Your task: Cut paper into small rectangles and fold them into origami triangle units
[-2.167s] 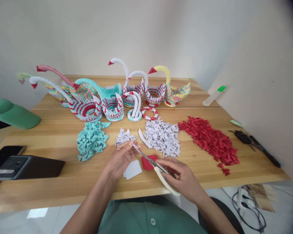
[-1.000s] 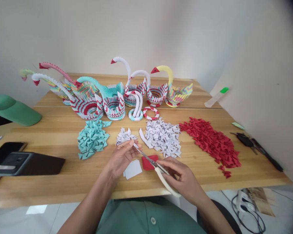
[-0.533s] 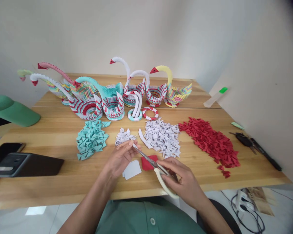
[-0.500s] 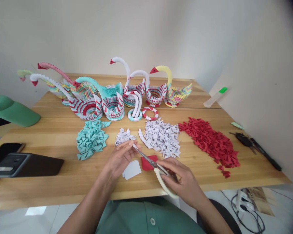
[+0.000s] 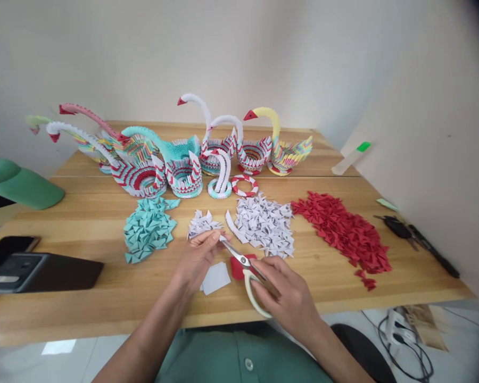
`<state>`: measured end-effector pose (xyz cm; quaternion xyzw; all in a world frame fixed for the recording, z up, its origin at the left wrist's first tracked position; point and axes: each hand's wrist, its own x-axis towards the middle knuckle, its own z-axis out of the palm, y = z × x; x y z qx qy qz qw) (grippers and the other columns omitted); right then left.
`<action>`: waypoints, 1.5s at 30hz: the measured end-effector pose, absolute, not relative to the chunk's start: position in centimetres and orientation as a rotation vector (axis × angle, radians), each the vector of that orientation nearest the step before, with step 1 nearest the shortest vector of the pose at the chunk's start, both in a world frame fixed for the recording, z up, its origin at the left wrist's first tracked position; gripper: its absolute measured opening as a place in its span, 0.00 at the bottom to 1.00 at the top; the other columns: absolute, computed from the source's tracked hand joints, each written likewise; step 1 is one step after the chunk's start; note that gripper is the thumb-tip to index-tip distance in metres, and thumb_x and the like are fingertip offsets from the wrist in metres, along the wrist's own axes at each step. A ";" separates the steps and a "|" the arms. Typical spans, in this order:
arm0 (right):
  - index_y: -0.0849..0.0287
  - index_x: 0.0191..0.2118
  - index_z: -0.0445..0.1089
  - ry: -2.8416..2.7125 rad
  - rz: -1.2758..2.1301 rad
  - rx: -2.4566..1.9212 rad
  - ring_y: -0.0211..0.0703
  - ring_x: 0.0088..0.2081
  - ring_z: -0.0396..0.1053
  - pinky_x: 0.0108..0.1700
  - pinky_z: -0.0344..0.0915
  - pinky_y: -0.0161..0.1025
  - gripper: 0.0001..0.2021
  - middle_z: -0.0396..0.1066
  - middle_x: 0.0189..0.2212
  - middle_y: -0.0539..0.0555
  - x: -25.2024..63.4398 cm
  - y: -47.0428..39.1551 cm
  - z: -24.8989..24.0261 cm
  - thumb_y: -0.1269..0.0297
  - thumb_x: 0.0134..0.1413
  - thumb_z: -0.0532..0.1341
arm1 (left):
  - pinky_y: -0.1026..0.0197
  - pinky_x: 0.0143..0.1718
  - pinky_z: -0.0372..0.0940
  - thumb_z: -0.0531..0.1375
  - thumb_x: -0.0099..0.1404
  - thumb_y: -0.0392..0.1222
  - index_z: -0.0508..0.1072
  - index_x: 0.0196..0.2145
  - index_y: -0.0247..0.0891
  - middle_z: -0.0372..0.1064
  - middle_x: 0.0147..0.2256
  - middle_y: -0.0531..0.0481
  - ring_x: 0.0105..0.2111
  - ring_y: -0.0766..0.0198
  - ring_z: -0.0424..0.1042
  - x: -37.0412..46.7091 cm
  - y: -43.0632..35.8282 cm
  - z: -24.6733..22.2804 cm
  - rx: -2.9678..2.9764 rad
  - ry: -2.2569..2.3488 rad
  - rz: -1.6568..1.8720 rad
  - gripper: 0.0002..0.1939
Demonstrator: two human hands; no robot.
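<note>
My right hand (image 5: 285, 292) is closed round the cream handles of a pair of scissors (image 5: 250, 274), whose blades point up and left. Between the fingertips of my left hand (image 5: 201, 255) is a small folded white paper piece (image 5: 222, 239), mostly hidden. The scissor tips meet it or lie right beside it; which, I cannot tell. Below my hands, white paper sheets (image 5: 217, 279) lie near a stack of red paper (image 5: 238, 267), partly covered by the scissors. Just beyond my left hand sits a small heap of folded white pieces (image 5: 204, 221).
Teal (image 5: 149, 229), white (image 5: 265, 223) and red (image 5: 341, 234) heaps of folded paper pieces spread across the table. Several paper swans (image 5: 183, 173) and a red-and-white ring (image 5: 245, 185) stand behind. A black stand (image 5: 51, 272) and green bottle (image 5: 24, 183) are left; keys (image 5: 399, 227) lie right.
My right hand has shifted left with the scissors, and their handles look wider apart. The blade tips have stayed near the white piece. My left hand has hardly moved.
</note>
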<state>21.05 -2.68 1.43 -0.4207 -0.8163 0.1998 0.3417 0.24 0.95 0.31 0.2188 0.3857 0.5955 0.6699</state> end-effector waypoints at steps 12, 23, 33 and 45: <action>0.56 0.47 0.74 -1.908 0.983 -1.245 0.38 0.30 0.69 0.26 0.66 0.31 0.16 0.73 0.35 0.54 19.8 -2.5 2.4 0.74 0.53 0.60 | 0.57 0.45 0.66 0.72 0.48 0.45 0.81 0.29 0.34 0.79 0.28 0.46 0.32 0.60 0.75 0.3 1.1 0.4 0.476 0.947 1.375 0.13; 0.55 0.51 0.71 -1.997 0.820 -1.135 0.43 0.37 0.71 0.38 0.69 0.38 0.17 0.72 0.38 0.56 21.0 -2.8 1.8 0.73 0.56 0.60 | 0.62 0.40 0.67 0.71 0.52 0.42 0.80 0.31 0.32 0.78 0.29 0.46 0.32 0.63 0.75 0.0 1.1 0.0 0.392 0.856 1.375 0.11; 0.55 0.49 0.73 -1.964 0.904 -1.140 0.39 0.30 0.69 0.29 0.66 0.34 0.16 0.73 0.37 0.55 21.5 -2.5 2.2 0.72 0.55 0.61 | 0.64 0.37 0.68 0.70 0.54 0.40 0.79 0.31 0.33 0.77 0.29 0.48 0.32 0.64 0.75 -0.1 1.3 -0.1 0.320 0.837 1.361 0.09; 0.54 0.50 0.73 -2.003 0.859 -1.158 0.44 0.38 0.72 0.38 0.70 0.38 0.16 0.73 0.40 0.56 21.4 -2.3 2.1 0.71 0.56 0.60 | 0.57 0.42 0.65 0.72 0.50 0.44 0.81 0.30 0.32 0.78 0.26 0.44 0.33 0.58 0.74 0.3 1.0 0.6 0.533 0.926 1.327 0.13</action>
